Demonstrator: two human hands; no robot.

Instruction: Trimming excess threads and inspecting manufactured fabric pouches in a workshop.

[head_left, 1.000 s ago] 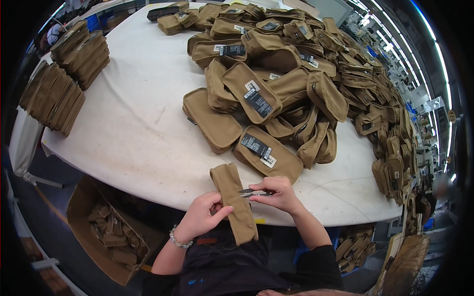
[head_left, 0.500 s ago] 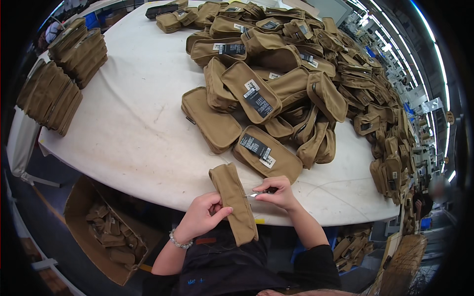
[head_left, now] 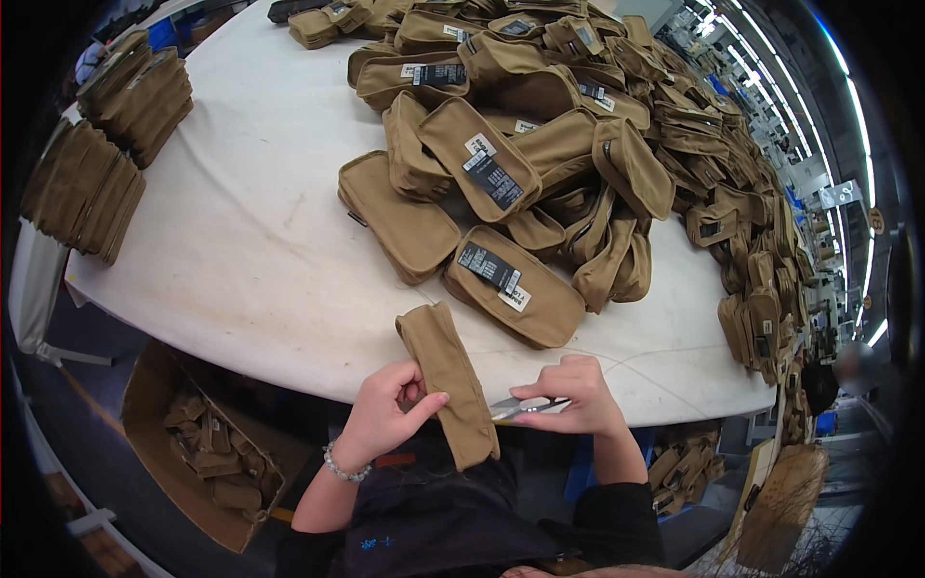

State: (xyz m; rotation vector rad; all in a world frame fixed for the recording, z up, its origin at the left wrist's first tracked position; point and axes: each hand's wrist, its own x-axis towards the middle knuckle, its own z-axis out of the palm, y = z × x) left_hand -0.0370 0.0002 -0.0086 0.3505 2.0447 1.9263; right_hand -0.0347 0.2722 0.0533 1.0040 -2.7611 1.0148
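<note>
I grip a narrow khaki fabric pouch [head_left: 443, 376] in my left hand [head_left: 395, 405], thumb on its face and fingers closed at its left edge; a beaded bracelet circles that wrist. My right hand [head_left: 573, 405] is closed on small metal thread snips [head_left: 525, 407], their points at the pouch's lower right edge. Just beyond the held pouch lie a flat khaki pouch with dark tag and white label [head_left: 513, 289] and another flat pouch [head_left: 390, 217], both on the white table [head_left: 241, 289].
A large pile of khaki pouches [head_left: 559, 154] covers the back and right of the table. Two stacks [head_left: 87, 197] stand at the left. Underneath are a cardboard box [head_left: 149, 424] with pouches and a blue container [head_left: 583, 462] beside more pouches [head_left: 684, 467]. A blurred person [head_left: 833, 376] is at far right.
My right hand with the snips has moved down along the pouch's right edge. The held pouch is slightly higher and further left in view; the whole scene has shifted slightly too.
</note>
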